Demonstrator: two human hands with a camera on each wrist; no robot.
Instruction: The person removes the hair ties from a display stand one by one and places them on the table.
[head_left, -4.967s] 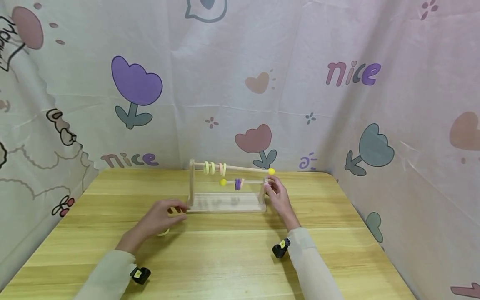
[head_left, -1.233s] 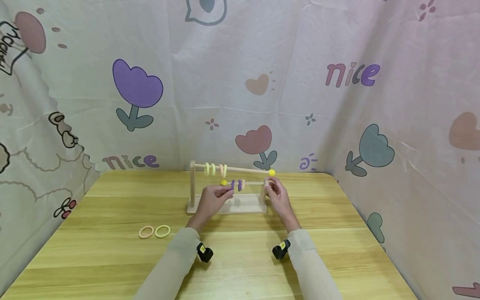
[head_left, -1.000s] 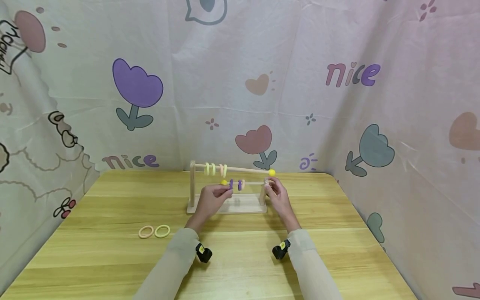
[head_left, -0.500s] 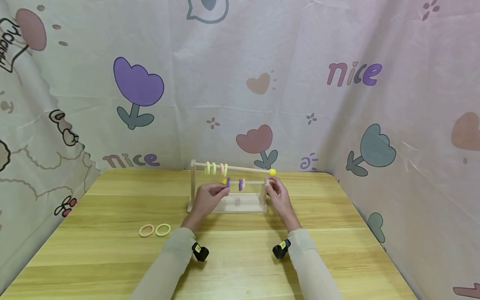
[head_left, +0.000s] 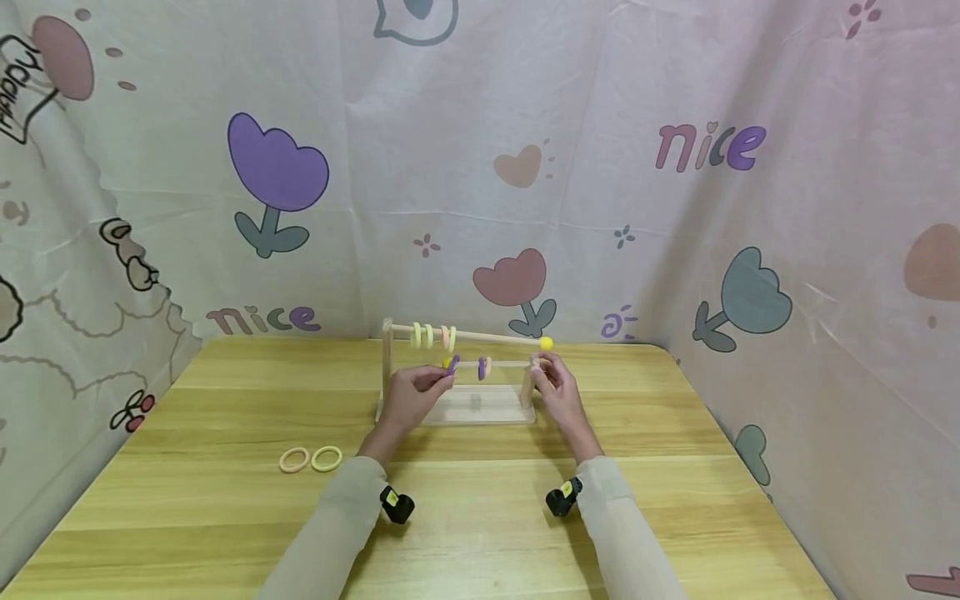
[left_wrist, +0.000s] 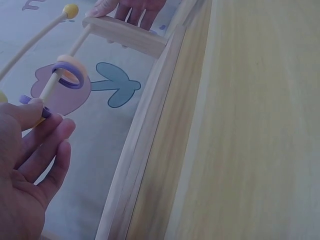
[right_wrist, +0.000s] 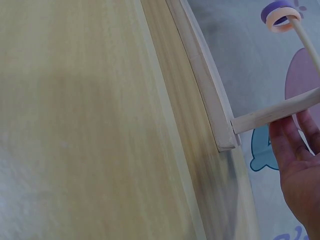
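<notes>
My left hand pinches a purple ring between thumb and fingers. That ring is tilted at the yellow ball on the free end of the lower rod; whether the rod passes through it I cannot tell. Further along the same rod hang another purple ring and a peach ring, touching or nearly so. My right hand grips the top of the short post of the wooden rack. On the upper rod hang several yellow-green and pink rings.
A peach ring and a yellow ring lie flat on the wooden table, left of my left forearm. Another yellow ball caps the upper rod. A patterned cloth hangs behind.
My left hand has come from the base's left end to the lower rod, taken one purple ring from beside the other, and drawn it left to the yellow ball. The right hand stays put.
</notes>
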